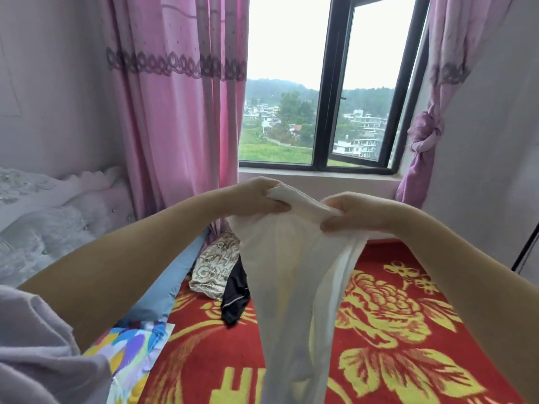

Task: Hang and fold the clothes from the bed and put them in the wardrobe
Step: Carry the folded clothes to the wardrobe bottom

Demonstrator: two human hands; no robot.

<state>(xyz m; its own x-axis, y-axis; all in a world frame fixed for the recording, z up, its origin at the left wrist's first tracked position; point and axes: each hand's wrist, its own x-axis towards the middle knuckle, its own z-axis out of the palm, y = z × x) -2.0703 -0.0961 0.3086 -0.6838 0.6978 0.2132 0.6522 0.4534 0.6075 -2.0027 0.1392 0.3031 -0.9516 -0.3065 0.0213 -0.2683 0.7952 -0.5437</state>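
Note:
A thin white garment (294,281) hangs in the air above the bed, held up by its top edge. My left hand (259,195) grips the left end of that edge and my right hand (350,212) pinches the right end, both at about the height of the window sill. The cloth drapes down over the red blanket with yellow flowers (393,316). Behind it on the bed lie a beige patterned garment (214,266) and a black garment (236,295). The wardrobe is out of view.
A blue pillow (166,290) and a multicoloured cloth (134,351) lie along the bed's left side, by the padded headboard (52,217). Pink curtains (180,112) flank a partly open window (323,91). A dark frame edge (525,252) shows at the right.

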